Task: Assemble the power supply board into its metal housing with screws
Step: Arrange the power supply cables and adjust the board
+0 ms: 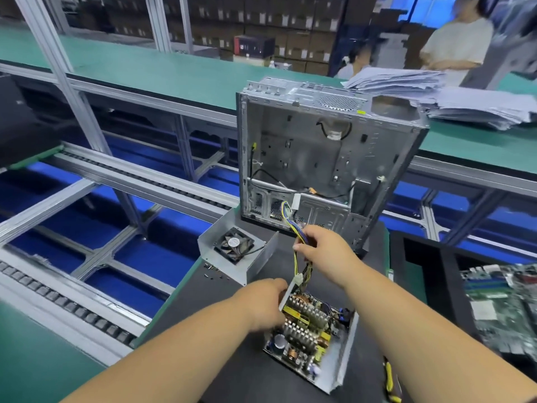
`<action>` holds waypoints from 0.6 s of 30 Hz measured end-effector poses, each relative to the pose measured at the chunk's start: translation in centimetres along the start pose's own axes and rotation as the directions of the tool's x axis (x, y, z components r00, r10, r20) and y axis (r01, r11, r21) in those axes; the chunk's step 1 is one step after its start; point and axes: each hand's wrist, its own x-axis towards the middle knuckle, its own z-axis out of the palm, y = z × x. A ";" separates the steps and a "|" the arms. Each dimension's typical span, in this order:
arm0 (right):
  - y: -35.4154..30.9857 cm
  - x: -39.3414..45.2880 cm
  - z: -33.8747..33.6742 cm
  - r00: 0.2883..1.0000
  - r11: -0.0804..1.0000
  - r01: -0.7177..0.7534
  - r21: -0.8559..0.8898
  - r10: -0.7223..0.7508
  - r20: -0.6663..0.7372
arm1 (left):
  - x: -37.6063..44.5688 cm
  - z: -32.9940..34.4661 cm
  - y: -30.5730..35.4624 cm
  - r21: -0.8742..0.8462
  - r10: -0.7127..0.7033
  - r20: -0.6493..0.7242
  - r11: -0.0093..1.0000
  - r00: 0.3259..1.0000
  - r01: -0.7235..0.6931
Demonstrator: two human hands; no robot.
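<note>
- Power supply board (pixel 305 330) sits in its metal housing (pixel 344 353), near on the dark mat.
- Left hand (pixel 263 303) grips the housing's left wall.
- Right hand (pixel 322 251) pinches the wire bundle (pixel 299 257).
- Fan cover (pixel 236 251) and loose screws (pixel 213 271) lie left; computer case (pixel 319 158) stands beyond.

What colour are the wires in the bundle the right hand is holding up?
Mostly yellow, with some black and blue, on the wire bundle gripped by the right hand; head view.

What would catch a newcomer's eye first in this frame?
Probably the open computer case standing upright at the far end of the black mat, bare inside. Nearer, the right hand holds up a bundle of wires, while the left hand grips the metal housing with the circuit board in it. A metal cover with a fan sits left.
</note>
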 end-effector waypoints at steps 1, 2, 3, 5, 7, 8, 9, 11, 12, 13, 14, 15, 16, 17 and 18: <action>0.3 -0.3 -0.3 1.000 1.000 -0.004 -0.003 0.004 -0.002 | 0.1 -0.1 0.2 0.021 0.006 -0.007 1.000 1.000 -0.006; 0.6 -0.6 -0.7 1.000 1.000 -0.012 -0.004 0.012 -0.005 | 0.2 -0.1 0.4 0.034 0.013 -0.016 0.999 1.000 -0.012; 1.0 -0.9 -1.0 1.000 1.000 -0.022 0.000 0.022 -0.010 | 0.3 -0.3 0.5 0.042 0.019 -0.023 0.999 1.000 -0.018; 1.6 -1.6 -1.6 0.999 0.999 -0.042 0.006 0.042 -0.020 | 0.6 -0.6 0.8 0.065 0.044 -0.022 0.997 0.999 -0.043; 2.2 -2.2 -2.1 0.998 0.998 -0.055 -0.024 0.054 -0.022 | 1.0 -0.9 1.0 0.066 0.073 0.009 0.995 0.997 -0.074; 2.4 -2.5 -2.3 0.998 0.997 -0.061 -0.047 0.060 -0.022 | 1.3 -1.1 1.1 0.064 0.088 0.027 0.994 0.996 -0.090; 2.7 -2.7 -2.5 0.997 0.995 -0.067 -0.067 0.066 -0.026 | 1.5 -1.2 1.3 0.075 0.107 0.037 0.991 0.994 -0.110; 3.2 -3.3 -2.7 0.996 0.991 -0.086 -0.097 0.083 -0.037 | 2.2 -1.4 1.5 0.143 0.157 0.047 0.976 0.986 -0.163; 3.5 -3.5 -2.7 0.995 0.989 -0.096 -0.108 0.092 -0.041 | 2.6 -1.4 1.6 0.191 0.189 0.050 0.962 0.981 -0.195; 3.7 -3.8 -2.8 0.994 0.988 -0.107 -0.115 0.103 -0.040 | 2.9 -1.5 1.7 0.239 0.221 0.053 0.944 0.974 -0.227; 4.0 -4.0 -2.8 0.993 0.986 -0.119 -0.116 0.116 -0.033 | 3.3 -1.6 1.8 0.280 0.255 0.056 0.924 0.965 -0.260; 4.3 -4.3 -2.8 0.991 0.985 -0.134 -0.107 0.133 -0.018 | 3.8 -1.6 2.1 0.308 0.282 0.055 0.908 0.958 -0.285; 4.6 -4.5 -2.9 0.988 0.985 -0.151 -0.086 0.152 0.005 | 4.3 -1.5 2.4 0.339 0.303 0.050 0.891 0.952 -0.302; 4.8 -4.8 -3.0 0.984 0.984 -0.173 -0.045 0.175 0.039 | 4.7 -1.3 2.8 0.388 0.316 0.047 0.868 0.947 -0.309; 5.1 -5.0 -3.0 0.977 0.979 -0.201 0.016 0.199 0.080 | 5.0 -1.2 3.3 0.445 0.321 0.045 0.841 0.946 -0.307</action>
